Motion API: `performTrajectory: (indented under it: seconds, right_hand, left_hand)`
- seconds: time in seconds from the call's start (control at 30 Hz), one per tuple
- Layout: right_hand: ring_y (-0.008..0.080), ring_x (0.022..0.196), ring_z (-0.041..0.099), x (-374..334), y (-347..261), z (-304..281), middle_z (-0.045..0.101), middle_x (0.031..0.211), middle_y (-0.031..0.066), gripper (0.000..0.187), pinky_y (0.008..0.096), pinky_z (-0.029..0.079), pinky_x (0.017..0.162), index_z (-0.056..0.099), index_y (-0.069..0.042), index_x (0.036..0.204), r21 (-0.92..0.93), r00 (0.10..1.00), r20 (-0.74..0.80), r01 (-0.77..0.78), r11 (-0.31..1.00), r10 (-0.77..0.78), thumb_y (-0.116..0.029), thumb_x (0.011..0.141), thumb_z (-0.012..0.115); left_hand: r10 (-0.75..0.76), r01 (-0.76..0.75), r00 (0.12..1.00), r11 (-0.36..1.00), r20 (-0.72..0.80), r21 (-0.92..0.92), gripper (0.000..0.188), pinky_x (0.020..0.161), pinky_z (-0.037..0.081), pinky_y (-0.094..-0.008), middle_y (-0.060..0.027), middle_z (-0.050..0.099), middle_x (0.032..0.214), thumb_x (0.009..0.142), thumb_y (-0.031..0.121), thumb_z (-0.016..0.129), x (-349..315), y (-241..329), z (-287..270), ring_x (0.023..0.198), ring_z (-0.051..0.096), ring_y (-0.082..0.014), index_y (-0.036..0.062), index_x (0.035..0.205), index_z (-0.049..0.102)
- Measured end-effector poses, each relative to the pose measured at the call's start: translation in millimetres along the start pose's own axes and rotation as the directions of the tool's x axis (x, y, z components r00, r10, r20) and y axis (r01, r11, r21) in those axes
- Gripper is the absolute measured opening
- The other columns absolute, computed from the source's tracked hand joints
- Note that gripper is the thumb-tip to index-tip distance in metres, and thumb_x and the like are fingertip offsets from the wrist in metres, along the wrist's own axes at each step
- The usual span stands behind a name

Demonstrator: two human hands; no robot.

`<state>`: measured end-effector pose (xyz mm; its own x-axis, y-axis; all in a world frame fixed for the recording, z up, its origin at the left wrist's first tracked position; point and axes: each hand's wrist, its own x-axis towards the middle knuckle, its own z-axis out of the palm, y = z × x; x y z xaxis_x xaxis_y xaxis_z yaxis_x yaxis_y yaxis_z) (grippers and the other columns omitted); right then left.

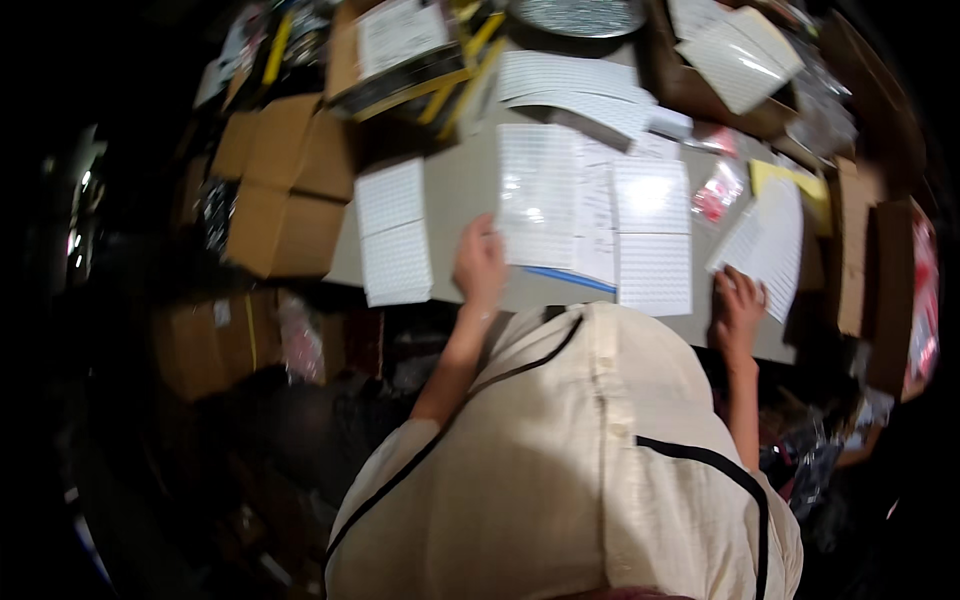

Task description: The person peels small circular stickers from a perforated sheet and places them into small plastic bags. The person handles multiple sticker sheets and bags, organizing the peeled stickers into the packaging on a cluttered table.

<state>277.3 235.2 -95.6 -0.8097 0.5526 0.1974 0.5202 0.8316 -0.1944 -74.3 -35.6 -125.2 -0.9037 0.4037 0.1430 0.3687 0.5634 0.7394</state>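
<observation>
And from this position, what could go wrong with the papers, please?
The leftmost white sheet lies right by the front edge of the table, with the left hand close beside it; a careless arm movement might knock it down. The right hand is at the rightmost white sheet, which overlaps a yellow sheet; moving one could perhaps drag the other.

Paper sheets (655, 275) lie across the table (455, 200); left, a cardboard box (290, 190); right, a plastic packet (718, 192) between sheets.
</observation>
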Motion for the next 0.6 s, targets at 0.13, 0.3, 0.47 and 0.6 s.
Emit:
performTrajectory:
  seconds: [0.13,0.3,0.47,0.6]
  right_hand:
    - [0.0206,0.128,0.050,-7,31,-7,0.060,0.134,0.0007,0.050,0.0483,0.013,0.118,0.063,-0.017,0.123,-0.123,0.997,-0.049,-0.057,0.991,0.052,-0.001,0.077,0.052]
    - [0.0190,0.124,0.054,-4,50,-7,0.065,0.125,-0.0022,0.037,0.0487,0.022,0.114,0.065,-0.017,0.119,-0.193,0.983,-0.160,-0.117,0.974,0.086,-0.005,0.083,0.061]
    - [0.0220,0.121,0.055,12,7,3,0.065,0.121,0.0017,0.037,0.0495,0.025,0.115,0.065,-0.013,0.113,-0.040,0.984,-0.178,-0.036,0.999,0.029,0.000,0.079,0.059]
    - [0.0296,0.116,0.056,26,-33,20,0.064,0.121,0.0082,0.039,0.0466,0.036,0.107,0.064,-0.007,0.114,0.154,0.979,-0.204,0.025,0.988,0.007,0.005,0.078,0.057]
  left_hand:
    - [-0.020,0.021,0.999,1.000,0.033,-0.018,0.027,0.072,0.053,-0.0346,-0.0067,0.069,0.104,0.094,0.017,0.062,2,30,-15,0.076,0.068,-0.0211,0.0112,0.121,0.062]
    - [-0.088,0.117,0.984,0.976,0.157,-0.182,0.025,0.074,0.054,-0.0345,-0.0097,0.071,0.105,0.096,0.016,0.057,11,22,-29,0.081,0.070,-0.0227,0.0091,0.119,0.064]
    - [-0.002,0.008,0.998,0.995,0.056,-0.098,0.023,0.080,0.052,-0.0374,-0.0098,0.066,0.102,0.097,0.015,0.054,63,2,-73,0.091,0.064,-0.0268,0.0130,0.116,0.068]
    - [0.235,-0.216,0.971,0.934,-0.035,0.285,0.027,0.088,0.048,-0.0414,-0.0118,0.057,0.107,0.094,0.012,0.054,119,-26,-99,0.102,0.055,-0.0309,0.0180,0.116,0.069]
